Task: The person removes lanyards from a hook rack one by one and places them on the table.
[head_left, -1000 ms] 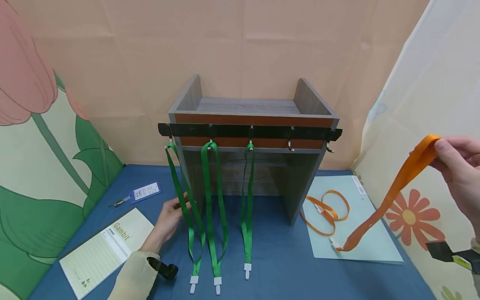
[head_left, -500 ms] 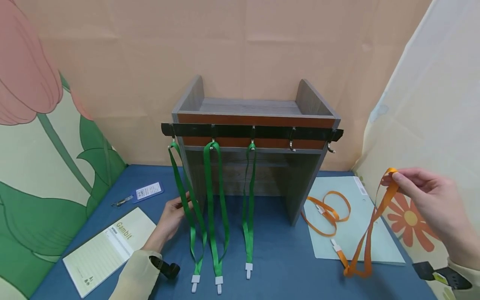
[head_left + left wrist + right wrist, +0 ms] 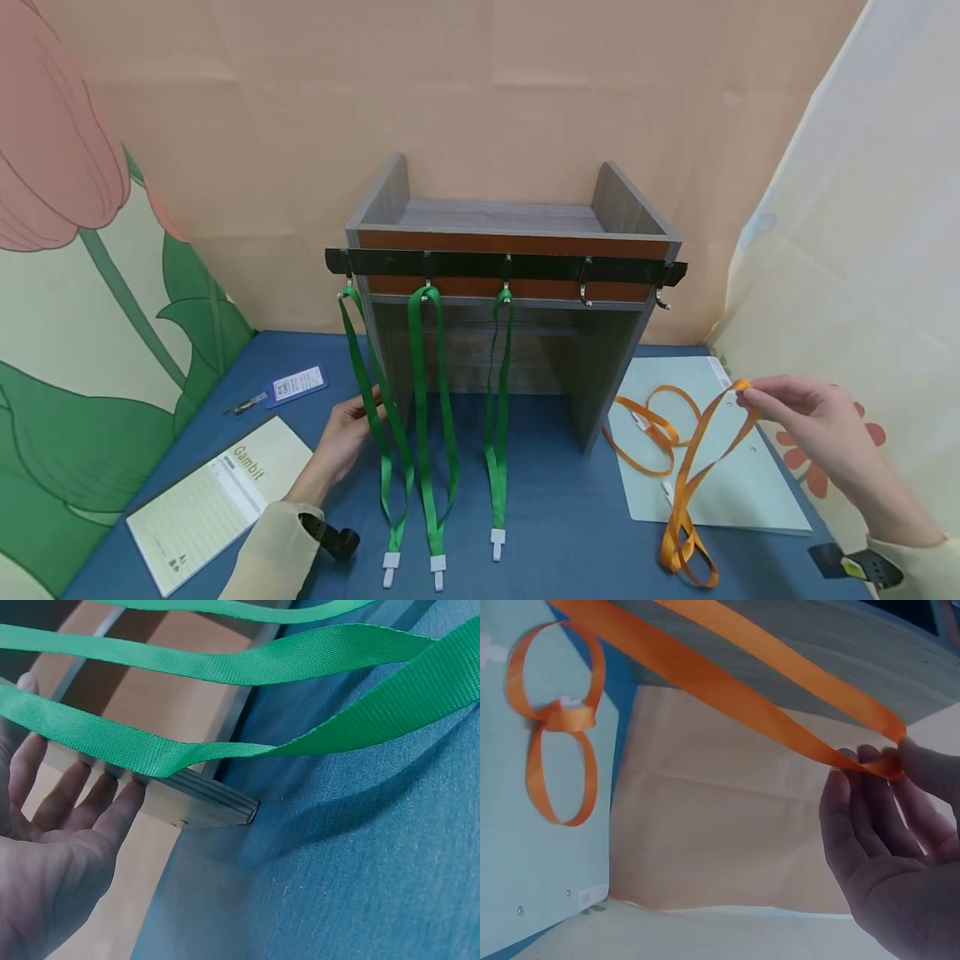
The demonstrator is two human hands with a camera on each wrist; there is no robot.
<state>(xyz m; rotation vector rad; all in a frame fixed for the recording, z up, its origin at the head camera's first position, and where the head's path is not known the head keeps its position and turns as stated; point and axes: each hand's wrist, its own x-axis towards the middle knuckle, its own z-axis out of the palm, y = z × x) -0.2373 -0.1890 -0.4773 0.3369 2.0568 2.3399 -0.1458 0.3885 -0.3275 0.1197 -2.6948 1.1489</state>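
Note:
Three green lanyards [image 3: 423, 417] with white clips hang from the left, second and middle hooks of the black rail [image 3: 465, 264]. Behind the leftmost lanyard, my left hand [image 3: 347, 433] holds the front edge of the grey wooden shelf's [image 3: 386, 333] left side panel, fingertips against one face and the thumb on the other. On the right, my right hand [image 3: 813, 421] pinches an orange lanyard [image 3: 697, 467] at its top, and the strap trails down in a twisted loop to the blue cloth. A second orange lanyard [image 3: 656, 429] lies looped on a pale blue folder [image 3: 750, 467].
Two bare hooks [image 3: 584, 292] show at the rail's right end. At left lie a "Gambit" notepad [image 3: 195, 517] and a blue tag with a metal clip [image 3: 297, 384]. A beige sheet [image 3: 487, 100] backs the table, with patterned hangings on both sides.
My right hand has moved left and down over the folder, bringing the orange lanyard along; its strap has bunched lower onto the cloth. My left hand keeps its place at the shelf.

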